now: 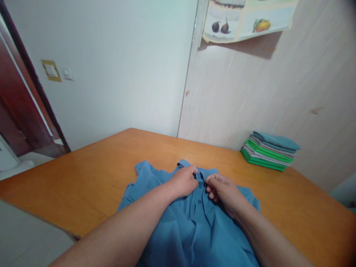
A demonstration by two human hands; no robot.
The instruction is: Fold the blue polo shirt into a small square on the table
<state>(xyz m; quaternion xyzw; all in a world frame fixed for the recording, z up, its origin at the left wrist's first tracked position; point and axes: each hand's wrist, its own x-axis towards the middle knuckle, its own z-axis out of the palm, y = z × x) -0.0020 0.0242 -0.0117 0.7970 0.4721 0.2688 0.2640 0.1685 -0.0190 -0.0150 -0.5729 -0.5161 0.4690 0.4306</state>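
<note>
1. On the bench [91,163], the blue shirt [178,237] lies lengthwise away from us.
2. Our left hand [185,181] and right hand [221,189] seem to pinch its front from either side of the buttons [199,202], left slightly nearer; the collar [210,172] lies just beyond.
3. Farther right sit folded clothes [269,152].

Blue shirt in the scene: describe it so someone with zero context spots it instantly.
Find the orange-brown table. At its near middle, between the left hand and right hand, lies the blue shirt. Unlike the neatly folded fabric stack at the back right, it is spread out and rumpled, with front buttons showing.
</note>
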